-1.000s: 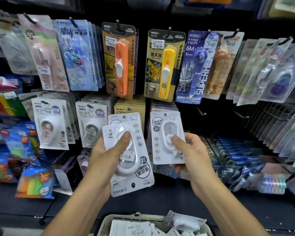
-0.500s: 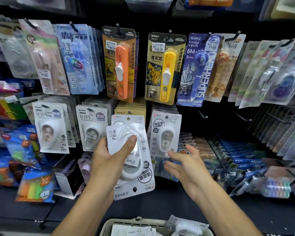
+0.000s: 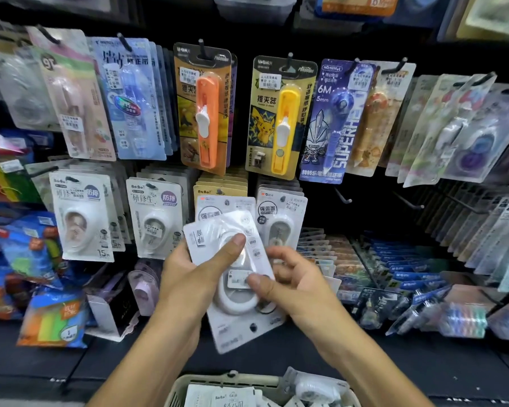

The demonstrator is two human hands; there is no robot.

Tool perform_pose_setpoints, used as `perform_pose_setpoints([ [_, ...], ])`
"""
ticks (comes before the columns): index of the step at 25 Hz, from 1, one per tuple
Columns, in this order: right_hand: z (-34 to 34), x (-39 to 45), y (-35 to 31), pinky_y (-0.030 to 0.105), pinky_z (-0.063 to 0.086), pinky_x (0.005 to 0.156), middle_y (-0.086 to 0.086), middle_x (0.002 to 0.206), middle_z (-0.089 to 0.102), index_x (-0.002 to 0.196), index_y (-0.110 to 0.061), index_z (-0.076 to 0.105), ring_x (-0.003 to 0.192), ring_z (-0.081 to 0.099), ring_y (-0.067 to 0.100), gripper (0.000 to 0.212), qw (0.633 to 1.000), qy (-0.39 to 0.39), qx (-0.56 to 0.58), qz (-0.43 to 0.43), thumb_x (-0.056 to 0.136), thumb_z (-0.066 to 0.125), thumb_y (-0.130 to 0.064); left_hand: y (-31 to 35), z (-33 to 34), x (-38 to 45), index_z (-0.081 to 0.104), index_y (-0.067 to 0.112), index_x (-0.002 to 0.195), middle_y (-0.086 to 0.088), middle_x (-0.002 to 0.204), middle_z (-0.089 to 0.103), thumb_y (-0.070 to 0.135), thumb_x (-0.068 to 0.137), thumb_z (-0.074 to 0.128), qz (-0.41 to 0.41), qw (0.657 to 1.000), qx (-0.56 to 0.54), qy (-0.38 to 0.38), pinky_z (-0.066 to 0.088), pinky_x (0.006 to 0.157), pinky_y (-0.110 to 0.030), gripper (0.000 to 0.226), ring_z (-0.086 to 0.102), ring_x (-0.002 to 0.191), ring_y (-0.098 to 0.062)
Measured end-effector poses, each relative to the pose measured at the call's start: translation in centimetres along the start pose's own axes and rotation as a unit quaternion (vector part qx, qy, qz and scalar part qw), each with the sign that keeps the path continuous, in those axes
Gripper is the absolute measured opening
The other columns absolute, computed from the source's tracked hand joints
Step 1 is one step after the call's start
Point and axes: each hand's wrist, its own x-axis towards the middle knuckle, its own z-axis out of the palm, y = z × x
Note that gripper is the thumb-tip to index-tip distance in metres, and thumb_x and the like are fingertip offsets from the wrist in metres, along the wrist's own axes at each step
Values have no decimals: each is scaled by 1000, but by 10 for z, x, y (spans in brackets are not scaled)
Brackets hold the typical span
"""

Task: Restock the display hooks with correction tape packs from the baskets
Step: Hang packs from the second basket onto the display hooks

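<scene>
Basket point(image 3: 182, 386) of spare packs sits closest, at the bottom. Above it both hands grip one white correction tape pack point(image 3: 232, 289): left hand point(image 3: 188, 277) thumb clamped on front, right hand point(image 3: 291, 286) pinching its edge. Display hooks point(image 3: 343, 198) behind.

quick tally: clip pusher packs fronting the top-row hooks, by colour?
Orange clip pusher pack: 1
Yellow clip pusher pack: 1
Total: 2 front packs; any hanging behind them are mostly hidden.
</scene>
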Motion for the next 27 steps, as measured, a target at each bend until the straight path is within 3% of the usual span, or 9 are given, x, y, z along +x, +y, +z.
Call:
perform_pose_setpoints([
  [4, 12, -2, 4, 34, 62, 74, 6, 104, 78, 112, -15, 66, 93, 76, 23, 26, 999, 23, -32, 5, 88, 75, -20, -1, 0, 2, 71, 20, 106, -4, 94, 81, 44, 55, 85, -5, 1000, 5, 15, 62, 64, -36, 58, 79, 83, -25],
  [8, 0, 6, -10, 39, 63, 66, 6, 105, 78, 121, -12, 60, 94, 76, 24, 43, 994, 83, 69, -7, 84, 69, -33, -1, -3, 5, 71, 26, 107, 2, 101, 80, 34, 83, 75, 14, 1000, -15, 11, 61, 65, -34, 26, 78, 88, -19],
  [11, 1, 5, -7, 29, 59, 58, 7, 108, 78, 123, -15, 58, 94, 76, 23, 44, 996, 58, 68, -6, 85, 68, -34, 0, -1, 2, 67, 26, 118, 3, 110, 79, 39, 70, 81, 20, 998, 21, -54, 61, 79, -36, 51, 76, 99, -18],
  [14, -6, 7, -9, 33, 60, 62, 8, 114, 75, 124, -17, 59, 91, 75, 22, 55, 997, 68, 40, 3, 75, 76, -35, 3, -2, 1, 67, 25, 116, 1, 103, 80, 36, 60, 85, 23, 994, 52, -89, 60, 60, -27, 60, 78, 87, -19],
  [17, -44, 10, -29, 30, 56, 86, -12, 138, 57, 135, -39, 45, 116, 63, 9, 82, 973, 157, -133, -101, 64, 87, -44, 6, -10, 3, 69, 31, 109, 5, 98, 80, 30, 54, 97, 19, 984, 118, -132, 59, 58, -24, 62, 78, 84, -17],
  [19, -61, 6, -37, 27, 45, 102, -25, 145, 47, 141, -50, 39, 130, 48, -3, 87, 929, 59, -330, -157, 68, 86, -57, 8, -10, 1, 69, 40, 101, 10, 95, 80, 37, 50, 92, 48, 971, 190, -136, 59, 62, -25, 56, 77, 84, -12],
  [22, -58, 6, -29, 25, 49, 88, -25, 121, 58, 127, -46, 56, 106, 58, -7, 71, 896, -39, -427, -116, 63, 86, -60, 7, -7, 0, 66, 45, 97, 11, 90, 79, 42, 46, 81, 98, 963, 232, -94, 63, 71, -37, 53, 76, 82, -13],
  [25, -54, 7, -24, 31, 43, 59, -12, 77, 64, 85, -23, 65, 65, 54, 2, 48, 923, -58, -379, -40, 60, 92, -54, 7, -8, -2, 66, 42, 97, 9, 91, 80, 41, 49, 86, 120, 963, 221, -96, 65, 71, -37, 52, 77, 81, -12],
  [27, -55, 5, -25, 24, 43, 55, -10, 75, 68, 86, -21, 70, 65, 58, 5, 38, 937, -124, -326, 9, 68, 91, -46, 7, -8, -4, 68, 40, 98, 6, 94, 80, 41, 51, 94, 110, 968, 199, -106, 64, 69, -33, 53, 77, 84, -14],
])
